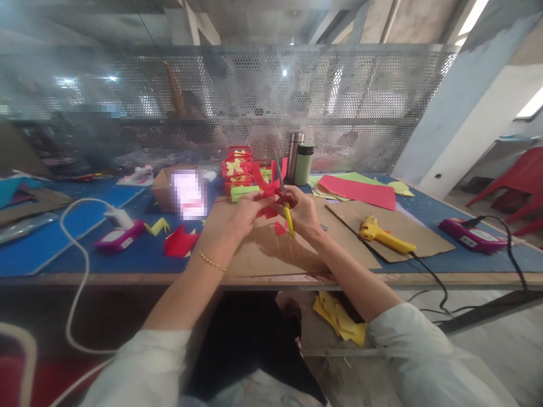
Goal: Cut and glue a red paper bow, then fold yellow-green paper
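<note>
Above a sheet of brown cardboard (pixel 250 261), my left hand (pixel 248 212) pinches a cut piece of red paper (pixel 268 186) whose strips stick upward. My right hand (pixel 302 212) grips a pair of scissors (pixel 289 219) with yellow handles, the blades pointing up beside the red paper. The fingers of both hands nearly meet there. A small red scrap (pixel 280 228) lies on the cardboard under them. Just behind my left hand is a light green strip (pixel 245 193), close to red decorated boxes (pixel 236 168) with yellow bows.
A yellow glue gun (pixel 386 236) rests on cardboard at right, its cord hanging off the edge. Purple power boxes (pixel 473 234) sit at either side. A green bottle (pixel 304 164) and a steel flask (pixel 293 155) stand behind. A lit phone (pixel 189 194) leans left; red paper (pixel 358 191) lies back right.
</note>
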Demonstrator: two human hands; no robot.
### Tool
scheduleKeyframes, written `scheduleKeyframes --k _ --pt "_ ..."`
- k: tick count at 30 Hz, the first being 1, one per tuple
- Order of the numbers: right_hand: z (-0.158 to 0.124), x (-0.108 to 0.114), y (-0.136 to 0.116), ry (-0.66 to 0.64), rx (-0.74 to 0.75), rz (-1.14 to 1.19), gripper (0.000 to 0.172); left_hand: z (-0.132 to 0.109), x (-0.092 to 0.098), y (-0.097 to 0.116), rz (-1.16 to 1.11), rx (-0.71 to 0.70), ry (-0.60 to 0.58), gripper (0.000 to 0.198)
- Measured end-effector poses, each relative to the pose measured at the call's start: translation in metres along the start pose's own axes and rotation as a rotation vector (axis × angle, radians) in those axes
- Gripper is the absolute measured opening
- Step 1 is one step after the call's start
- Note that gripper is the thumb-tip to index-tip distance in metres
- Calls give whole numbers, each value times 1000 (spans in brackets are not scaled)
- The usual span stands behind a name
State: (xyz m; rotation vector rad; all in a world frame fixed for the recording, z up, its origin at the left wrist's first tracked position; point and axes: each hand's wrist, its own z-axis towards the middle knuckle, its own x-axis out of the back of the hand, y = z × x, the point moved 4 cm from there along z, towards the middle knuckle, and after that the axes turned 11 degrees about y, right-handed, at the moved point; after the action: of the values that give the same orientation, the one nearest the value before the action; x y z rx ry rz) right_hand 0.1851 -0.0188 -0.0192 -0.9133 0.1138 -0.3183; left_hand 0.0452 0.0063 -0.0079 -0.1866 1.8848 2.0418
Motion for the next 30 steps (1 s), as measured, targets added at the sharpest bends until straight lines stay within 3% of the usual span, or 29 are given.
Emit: scheduleKeyframes --k 9,14,20,30 --pt "0 -2 -2 3 -13 59 43 10 15 -7 168 -98 18 19" --pt "-1 1 -11 -60 -54 125 52 12 16 -6 225 -149 46 21" --pt "-1 9 -18 -108 -108 126 66 11 20 -7 294 -132 -22 23" --pt "1 9 -16 -117 -135 189 65 13 23 -15 261 -93 -17 20"
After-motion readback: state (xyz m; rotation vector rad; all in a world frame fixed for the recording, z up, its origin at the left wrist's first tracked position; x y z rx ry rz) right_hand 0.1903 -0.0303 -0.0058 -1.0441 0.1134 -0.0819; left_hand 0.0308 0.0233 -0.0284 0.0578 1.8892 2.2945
